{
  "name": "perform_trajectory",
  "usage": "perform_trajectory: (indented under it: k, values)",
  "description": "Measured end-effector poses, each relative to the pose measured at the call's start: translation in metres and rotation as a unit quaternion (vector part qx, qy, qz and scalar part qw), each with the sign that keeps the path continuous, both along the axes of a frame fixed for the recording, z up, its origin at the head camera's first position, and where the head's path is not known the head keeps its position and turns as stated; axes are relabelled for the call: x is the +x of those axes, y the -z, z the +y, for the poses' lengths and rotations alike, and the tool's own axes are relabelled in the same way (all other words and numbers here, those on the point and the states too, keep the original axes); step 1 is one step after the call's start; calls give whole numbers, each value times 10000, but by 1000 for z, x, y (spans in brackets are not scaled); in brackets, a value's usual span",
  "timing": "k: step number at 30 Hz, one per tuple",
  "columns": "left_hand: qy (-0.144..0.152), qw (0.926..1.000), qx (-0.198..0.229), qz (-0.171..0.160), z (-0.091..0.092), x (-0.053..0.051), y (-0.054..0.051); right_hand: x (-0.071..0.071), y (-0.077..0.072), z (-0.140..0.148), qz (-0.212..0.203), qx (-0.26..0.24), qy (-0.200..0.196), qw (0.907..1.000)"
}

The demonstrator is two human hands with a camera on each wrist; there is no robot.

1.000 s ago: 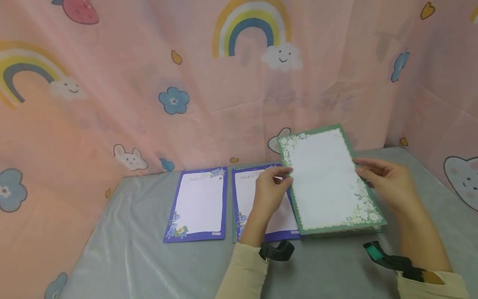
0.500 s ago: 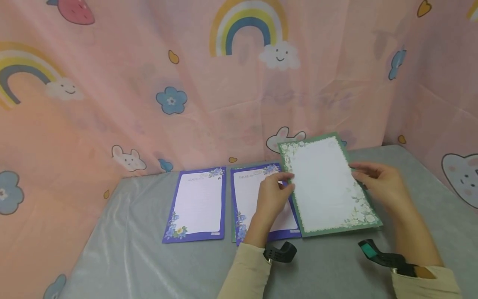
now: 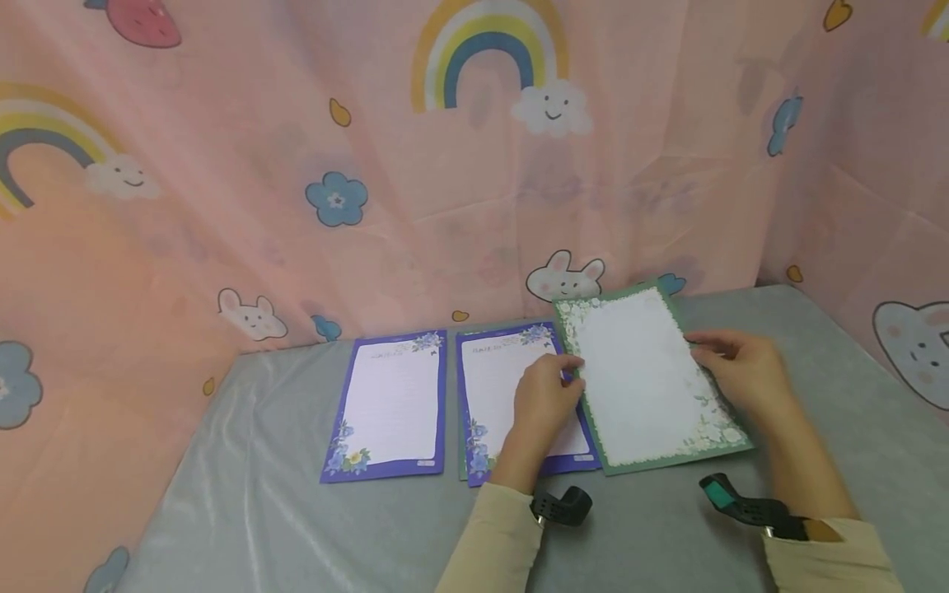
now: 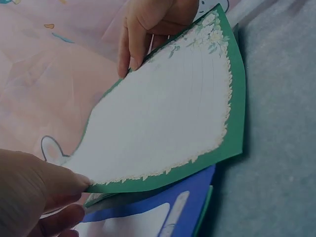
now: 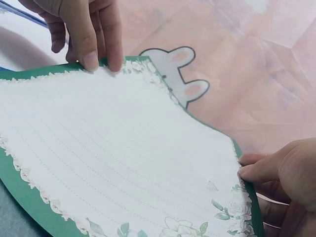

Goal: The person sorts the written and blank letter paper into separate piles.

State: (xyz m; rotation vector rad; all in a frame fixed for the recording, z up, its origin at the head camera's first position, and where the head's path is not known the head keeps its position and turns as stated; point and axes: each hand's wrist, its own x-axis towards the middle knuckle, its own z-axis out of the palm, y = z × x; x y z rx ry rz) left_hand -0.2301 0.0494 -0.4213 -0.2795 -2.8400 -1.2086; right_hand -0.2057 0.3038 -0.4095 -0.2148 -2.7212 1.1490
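Note:
A sheet of letter paper (image 3: 641, 379) with a green border and white flowers tilts at the right side of the table. My left hand (image 3: 544, 399) pinches its left edge between thumb and fingers. On the opposite edge, my right hand (image 3: 745, 375) pinches it the same way. Both wrist views show the letter paper (image 4: 158, 118) bowed between the two hands, with faint dotted lines on its face. Partly behind my left hand lies a purple-bordered sheet (image 3: 493, 395), overlapped by the green one. A green edge peeks out from under that purple sheet.
Another purple-bordered sheet (image 3: 393, 403) lies flat farther left, with a narrow gap beside the middle one. Grey cloth (image 3: 245, 469) covers the table. A pink printed curtain (image 3: 445, 231) hangs along the back and sides.
Both hands have lowered the green-bordered sheet toward the table. Its top edge has dropped, showing more of the rabbit print behind. The right hand has shifted slightly left.

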Motion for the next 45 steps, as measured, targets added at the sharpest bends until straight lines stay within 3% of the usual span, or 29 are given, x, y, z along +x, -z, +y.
perform_trajectory:
  k: [8, 18, 28, 36, 45]
  values:
    - [51, 9978, -647, 162, 5, 4, 5, -2, 8, -1, -46, 164, 14, 9999]
    - [121, 9920, -1219, 320, 12, 9, 10, -3, 18, 1, -287, -40, 238, 9993]
    - [234, 9908, -1189, 605, 12, 11, 15, 0, 25, 4, -40, -48, 379, 9993]
    - [277, 9929, -1064, 451, 8, 13, 12, -2, 29, -1, 276, 86, 334, 9990]
    - [267, 9926, -1082, 476, 9, 12, 14, 1, 28, -1, 229, 152, 364, 9990]
